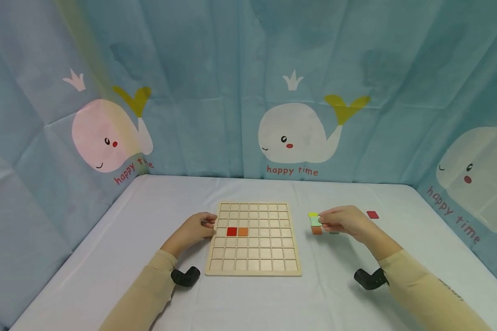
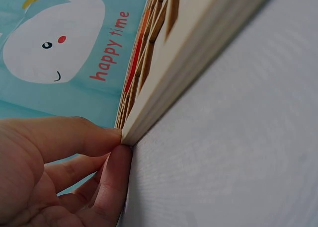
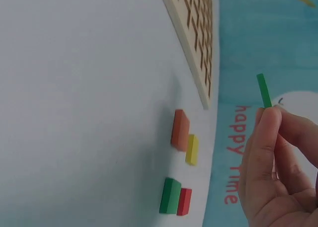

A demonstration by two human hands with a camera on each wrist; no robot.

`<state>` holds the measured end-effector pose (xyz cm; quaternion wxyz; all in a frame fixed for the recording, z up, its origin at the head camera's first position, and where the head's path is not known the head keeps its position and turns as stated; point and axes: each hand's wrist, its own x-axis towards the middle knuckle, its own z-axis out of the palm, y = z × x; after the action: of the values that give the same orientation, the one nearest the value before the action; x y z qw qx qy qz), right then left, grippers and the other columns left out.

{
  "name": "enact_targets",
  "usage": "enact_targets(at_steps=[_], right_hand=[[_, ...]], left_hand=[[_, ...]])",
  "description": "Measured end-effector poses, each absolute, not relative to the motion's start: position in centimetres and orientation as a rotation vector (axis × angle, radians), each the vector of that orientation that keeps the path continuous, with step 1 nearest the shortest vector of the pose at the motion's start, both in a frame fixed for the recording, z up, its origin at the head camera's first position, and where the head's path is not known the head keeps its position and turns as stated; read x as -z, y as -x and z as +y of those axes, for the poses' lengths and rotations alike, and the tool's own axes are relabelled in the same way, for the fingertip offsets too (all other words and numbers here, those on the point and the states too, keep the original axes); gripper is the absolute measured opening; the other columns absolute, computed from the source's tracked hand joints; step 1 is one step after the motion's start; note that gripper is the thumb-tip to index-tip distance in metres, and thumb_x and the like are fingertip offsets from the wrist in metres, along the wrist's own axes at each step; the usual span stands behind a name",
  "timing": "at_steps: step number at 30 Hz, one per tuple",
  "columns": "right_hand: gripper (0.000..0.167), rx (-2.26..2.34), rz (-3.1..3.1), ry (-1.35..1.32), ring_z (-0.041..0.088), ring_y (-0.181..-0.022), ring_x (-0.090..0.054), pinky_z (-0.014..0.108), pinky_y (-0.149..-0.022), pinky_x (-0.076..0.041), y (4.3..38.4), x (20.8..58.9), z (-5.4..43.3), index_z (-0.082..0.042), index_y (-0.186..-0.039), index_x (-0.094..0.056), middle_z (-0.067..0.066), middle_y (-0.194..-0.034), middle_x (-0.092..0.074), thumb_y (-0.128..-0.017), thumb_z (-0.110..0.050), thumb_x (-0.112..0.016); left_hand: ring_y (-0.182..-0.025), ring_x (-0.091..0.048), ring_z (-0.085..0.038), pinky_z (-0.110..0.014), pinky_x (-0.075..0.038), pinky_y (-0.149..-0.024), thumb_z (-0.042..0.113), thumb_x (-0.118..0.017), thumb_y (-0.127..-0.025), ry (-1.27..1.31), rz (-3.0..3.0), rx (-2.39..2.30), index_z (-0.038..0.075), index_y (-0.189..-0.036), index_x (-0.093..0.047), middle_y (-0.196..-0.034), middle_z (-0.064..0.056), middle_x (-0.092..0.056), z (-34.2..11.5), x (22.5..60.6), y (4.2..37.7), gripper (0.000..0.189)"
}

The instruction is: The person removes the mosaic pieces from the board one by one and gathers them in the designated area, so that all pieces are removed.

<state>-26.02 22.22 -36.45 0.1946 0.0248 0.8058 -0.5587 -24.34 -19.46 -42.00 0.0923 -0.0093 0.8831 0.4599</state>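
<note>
A wooden grid board lies on the table, with a red tile and an orange tile side by side in its cells. At the board's left edge, my left hand grips the rim between thumb and finger, as the left wrist view shows. My right hand is raised to the right of the board. Between its fingertips it pinches a thin green tile, which looks pale in the head view. Below it are orange tiles, yellow tiles and green tiles, partly hidden by the hand in the head view.
Beyond the right hand lies a red tile. The white-covered table meets a blue curtain with whale prints at its back and sides. Black wrist devices stick out at both sleeves.
</note>
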Motion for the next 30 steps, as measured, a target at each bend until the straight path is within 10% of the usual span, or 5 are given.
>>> enact_targets(at_steps=[30], right_hand=[[0.057,1.494,2.301,-0.227,0.009,-0.074,-0.066,0.022,-0.075,-0.058,25.8,36.3,26.7,0.01,-0.134,-0.052,-0.001,-0.086,-0.069,-0.092,-0.023,-0.071]], left_hand=[[-0.097,-0.057,-0.02,-0.026,-0.05,-0.071,0.002,-0.066,-0.084,0.044,2.599,-1.399,-0.003,-0.133,-0.057,-0.114,-0.014,-0.061,-19.5,42.3,24.6,0.05]])
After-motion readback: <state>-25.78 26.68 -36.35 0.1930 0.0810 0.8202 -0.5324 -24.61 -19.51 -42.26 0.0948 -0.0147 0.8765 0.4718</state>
